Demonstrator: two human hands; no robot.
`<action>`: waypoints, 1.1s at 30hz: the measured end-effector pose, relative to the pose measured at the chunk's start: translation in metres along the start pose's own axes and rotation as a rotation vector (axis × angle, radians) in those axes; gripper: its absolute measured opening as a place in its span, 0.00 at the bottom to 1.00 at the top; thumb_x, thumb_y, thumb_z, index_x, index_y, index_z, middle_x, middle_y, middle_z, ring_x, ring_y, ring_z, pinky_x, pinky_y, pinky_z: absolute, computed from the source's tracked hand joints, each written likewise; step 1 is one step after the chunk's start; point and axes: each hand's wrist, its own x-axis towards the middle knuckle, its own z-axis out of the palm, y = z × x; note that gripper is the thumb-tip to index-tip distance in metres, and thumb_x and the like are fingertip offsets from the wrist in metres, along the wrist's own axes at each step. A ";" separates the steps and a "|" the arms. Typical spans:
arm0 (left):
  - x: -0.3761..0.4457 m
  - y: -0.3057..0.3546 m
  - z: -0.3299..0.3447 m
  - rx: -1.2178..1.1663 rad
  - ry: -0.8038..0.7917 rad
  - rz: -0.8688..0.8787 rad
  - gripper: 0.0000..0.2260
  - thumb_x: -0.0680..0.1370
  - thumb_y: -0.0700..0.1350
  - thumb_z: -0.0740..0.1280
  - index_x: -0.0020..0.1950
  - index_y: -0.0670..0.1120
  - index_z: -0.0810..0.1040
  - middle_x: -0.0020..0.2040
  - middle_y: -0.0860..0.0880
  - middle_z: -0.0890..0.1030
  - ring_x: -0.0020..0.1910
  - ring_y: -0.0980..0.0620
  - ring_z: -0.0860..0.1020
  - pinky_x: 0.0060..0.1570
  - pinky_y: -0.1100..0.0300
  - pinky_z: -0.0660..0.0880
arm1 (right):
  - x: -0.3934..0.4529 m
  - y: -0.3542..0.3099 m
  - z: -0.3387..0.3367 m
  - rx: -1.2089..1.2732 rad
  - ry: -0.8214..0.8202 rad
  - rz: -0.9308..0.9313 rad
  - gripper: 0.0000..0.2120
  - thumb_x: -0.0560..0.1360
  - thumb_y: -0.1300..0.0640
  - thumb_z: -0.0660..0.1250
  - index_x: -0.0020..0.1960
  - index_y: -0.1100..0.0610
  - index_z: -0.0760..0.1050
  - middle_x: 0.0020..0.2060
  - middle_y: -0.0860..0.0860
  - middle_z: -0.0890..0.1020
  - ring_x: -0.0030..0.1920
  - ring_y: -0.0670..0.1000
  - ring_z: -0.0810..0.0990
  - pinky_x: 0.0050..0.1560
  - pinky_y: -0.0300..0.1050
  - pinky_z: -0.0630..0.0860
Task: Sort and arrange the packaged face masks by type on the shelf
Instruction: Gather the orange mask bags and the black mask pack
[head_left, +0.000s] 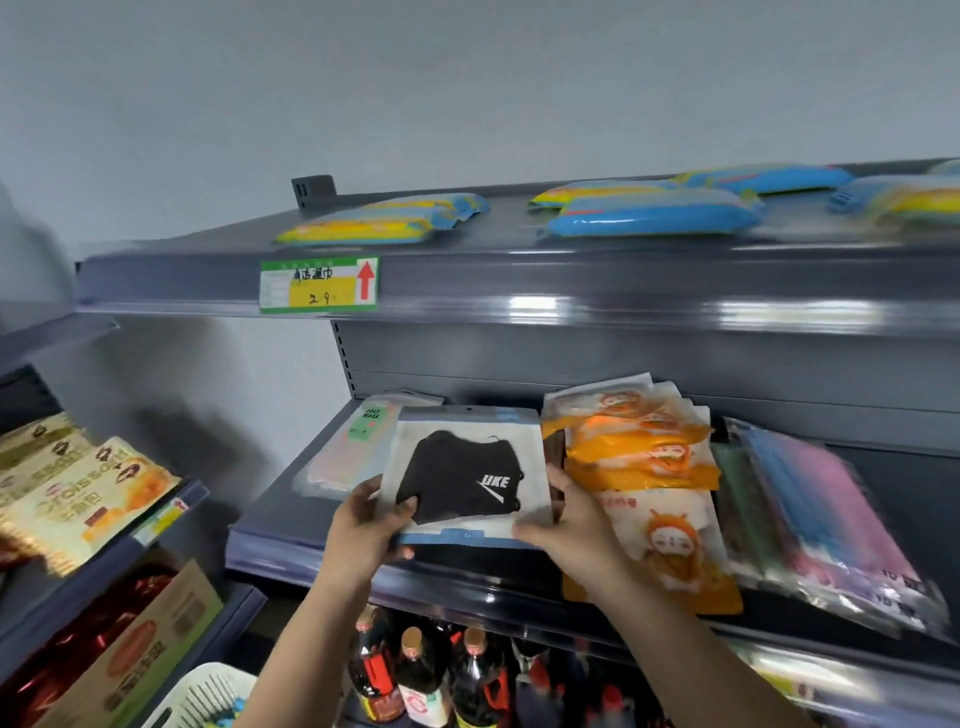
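A stack of clear packets with a black face mask (460, 480) on top rests near the front of the grey middle shelf (291, 540). My left hand (363, 525) grips its lower left corner, thumb on the packet. My right hand (576, 525) holds its lower right edge. To the left lies a pale packet labelled FACE MASK (345, 447). To the right are orange cartoon mask packets (644, 467) in a loose pile, then clear packets of blue and pink masks (821, 525) fanned out.
The top shelf (519, 275) carries blue and yellow packs (649, 213) and a green price tag (319, 285). Dark bottles (415, 670) stand on the shelf below. At the left are snack bags (78, 499), a cardboard box (140, 649) and a white basket (202, 696).
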 end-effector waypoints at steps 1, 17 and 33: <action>0.006 0.001 -0.005 0.013 0.007 0.000 0.16 0.75 0.33 0.67 0.60 0.42 0.70 0.43 0.46 0.77 0.36 0.50 0.75 0.22 0.65 0.74 | 0.001 -0.006 0.007 -0.093 0.000 -0.007 0.36 0.70 0.59 0.72 0.74 0.52 0.60 0.66 0.51 0.72 0.65 0.51 0.71 0.65 0.45 0.69; 0.082 -0.015 -0.009 1.274 -0.447 0.387 0.27 0.78 0.51 0.62 0.75 0.47 0.58 0.73 0.48 0.66 0.72 0.48 0.62 0.70 0.56 0.61 | 0.055 0.004 0.083 -0.996 0.018 -0.075 0.29 0.81 0.45 0.51 0.78 0.52 0.47 0.77 0.53 0.47 0.77 0.54 0.45 0.75 0.48 0.49; 0.065 0.023 0.042 1.291 -0.364 0.825 0.21 0.74 0.51 0.63 0.66 0.50 0.72 0.64 0.50 0.77 0.64 0.46 0.73 0.62 0.50 0.69 | 0.031 -0.023 0.041 -0.954 0.356 -0.313 0.19 0.70 0.60 0.61 0.61 0.56 0.76 0.56 0.53 0.80 0.56 0.56 0.79 0.51 0.47 0.77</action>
